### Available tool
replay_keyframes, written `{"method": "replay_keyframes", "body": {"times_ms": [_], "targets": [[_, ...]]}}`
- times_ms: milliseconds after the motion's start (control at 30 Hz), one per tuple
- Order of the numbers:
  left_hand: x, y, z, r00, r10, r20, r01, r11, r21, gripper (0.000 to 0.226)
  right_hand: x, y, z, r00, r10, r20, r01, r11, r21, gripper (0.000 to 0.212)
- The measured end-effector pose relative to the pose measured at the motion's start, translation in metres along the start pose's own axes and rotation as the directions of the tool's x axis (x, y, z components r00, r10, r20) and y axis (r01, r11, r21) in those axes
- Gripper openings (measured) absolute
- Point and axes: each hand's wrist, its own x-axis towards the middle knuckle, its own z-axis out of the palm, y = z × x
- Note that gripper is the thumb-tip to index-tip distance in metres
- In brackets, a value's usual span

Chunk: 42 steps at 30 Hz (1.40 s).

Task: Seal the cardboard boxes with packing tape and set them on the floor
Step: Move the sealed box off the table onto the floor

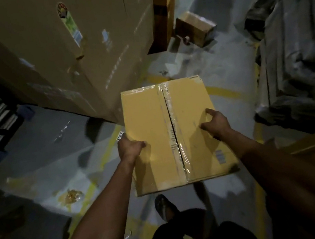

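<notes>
Holding taped cardboard box (155, 136) mid-frame above the floor (40, 149).
We grip opposite edges: left hand (129, 147), right hand (215, 123) curled on; seems stiff, light; tape slick.

Counts: 1 taped box (154, 132) with 2 hands on it, left hand (129, 147) and right hand (215, 124), plus 1 small box (195, 28) lying further off on the floor (40, 149). 1 big carton (56, 52) at upper left, 1 tall narrow carton (161, 12) upright behind it, 1 sandal (164, 207) in view below. 1 crumpled tape wad (72, 195) on the floor and 1 wrapped pile (293, 37) on the right.
</notes>
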Motion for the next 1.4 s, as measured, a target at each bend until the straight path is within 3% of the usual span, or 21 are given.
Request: {"method": "replay_keyframes", "body": {"times_ms": [167, 233, 433, 533, 667, 900, 1000, 1133, 1267, 1400], "targets": [[0.056, -0.008, 0.033, 0.992, -0.125, 0.018, 0.123, 0.988, 0.092, 0.112, 0.064, 0.006, 0.027, 0.994, -0.003, 0.11, 0.007, 0.999, -0.034, 0.075], [0.067, -0.019, 0.045, 0.986, -0.166, 0.0, 0.165, 0.98, 0.109, 0.115, 0.079, 0.012, 0.037, 0.988, -0.018, 0.155, 0.022, 0.999, -0.024, 0.073], [0.079, -0.006, 0.063, 0.989, -0.112, -0.095, 0.123, 0.986, 0.113, 0.115, 0.113, 0.027, 0.04, 0.989, -0.016, 0.148, 0.012, 0.999, 0.03, 0.073], [0.08, 0.006, 0.071, 0.992, -0.111, -0.053, 0.117, 0.983, 0.143, 0.119, 0.128, 0.03, 0.031, 0.982, -0.029, 0.188, 0.026, 1.0, 0.016, 0.079], [0.077, 0.011, 0.078, 0.989, -0.145, -0.007, 0.142, 0.951, 0.276, 0.126, 0.139, 0.035, 0.029, 0.951, -0.048, 0.306, 0.099, 0.983, -0.153, 0.087], [0.057, 0.011, 0.084, 0.98, -0.196, 0.048, 0.163, 0.91, 0.38, 0.137, 0.139, 0.045, 0.024, 0.92, -0.045, 0.39, 0.177, 0.935, -0.309, 0.098], [0.042, 0.013, 0.085, 0.978, -0.207, 0.01, 0.189, 0.909, 0.371, 0.125, 0.124, 0.034, 0.015, 0.928, -0.049, 0.37, 0.196, 0.907, -0.373, 0.091], [-0.015, 0.017, 0.078, 0.99, -0.134, -0.051, 0.143, 0.953, 0.266, 0.096, 0.092, 0.028, 0.0, 0.907, -0.187, 0.378, 0.324, 0.883, -0.341, 0.072], [-0.102, -0.001, 0.061, 0.98, -0.14, -0.144, 0.156, 0.982, 0.109, 0.071, 0.042, 0.024, 0.011, 0.762, -0.4, 0.51, 0.55, 0.815, -0.183, 0.046], [-0.182, -0.042, 0.032, 0.943, -0.244, -0.226, 0.215, 0.966, -0.142, 0.051, -0.036, -0.009, 0.037, 0.566, -0.525, 0.636, 0.684, 0.73, -0.007, 0.026]]}}
